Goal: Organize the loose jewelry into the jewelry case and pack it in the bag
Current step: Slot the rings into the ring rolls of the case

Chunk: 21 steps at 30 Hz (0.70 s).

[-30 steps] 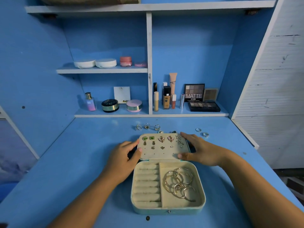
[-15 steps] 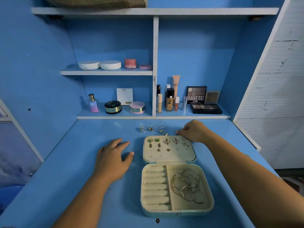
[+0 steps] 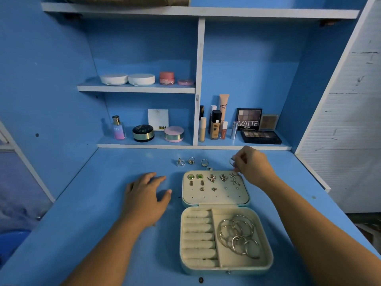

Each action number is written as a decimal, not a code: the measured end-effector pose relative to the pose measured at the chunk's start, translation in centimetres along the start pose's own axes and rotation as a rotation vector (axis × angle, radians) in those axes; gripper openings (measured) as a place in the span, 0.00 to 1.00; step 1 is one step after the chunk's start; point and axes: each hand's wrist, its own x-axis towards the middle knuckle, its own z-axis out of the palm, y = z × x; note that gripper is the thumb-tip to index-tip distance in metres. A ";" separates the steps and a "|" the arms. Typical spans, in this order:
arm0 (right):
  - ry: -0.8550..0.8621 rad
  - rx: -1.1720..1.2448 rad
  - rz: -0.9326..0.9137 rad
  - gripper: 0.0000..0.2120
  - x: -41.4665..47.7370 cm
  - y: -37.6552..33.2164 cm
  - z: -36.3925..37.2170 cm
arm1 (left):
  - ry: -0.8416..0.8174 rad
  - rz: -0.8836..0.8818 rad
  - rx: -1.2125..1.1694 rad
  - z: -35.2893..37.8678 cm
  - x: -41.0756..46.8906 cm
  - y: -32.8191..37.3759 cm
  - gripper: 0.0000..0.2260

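A pale teal jewelry case lies open on the blue desk. Its lid panel holds several earrings. The right compartment holds several hoop bangles, and the ring rolls on the left hold nothing. Three loose rings lie in a row behind the case, with a fourth at the lid's edge. My right hand hovers behind the lid's far right corner and pinches a silver ring. My left hand rests flat on the desk left of the case.
Shelves at the back hold cosmetics: compacts, a perfume bottle, foundation tubes and eyeshadow palettes. A brownish bag sits on the top shelf. A white slatted panel borders the desk's right side.
Both hands let go of the case's lid. My left hand slid left onto the desk. My right hand reached back past the lid and lifted a ring off the desk.
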 end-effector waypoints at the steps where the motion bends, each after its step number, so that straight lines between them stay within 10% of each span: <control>1: 0.035 -0.029 -0.042 0.05 -0.7 0.4 -0.2 | 0.016 -0.002 0.008 0.2 0.1 0.1 0.26; 21: 0.186 0.257 0.011 0.06 -5.0 4.6 0.3 | 0.046 0.283 -0.205 2.3 10.3 1.8 0.13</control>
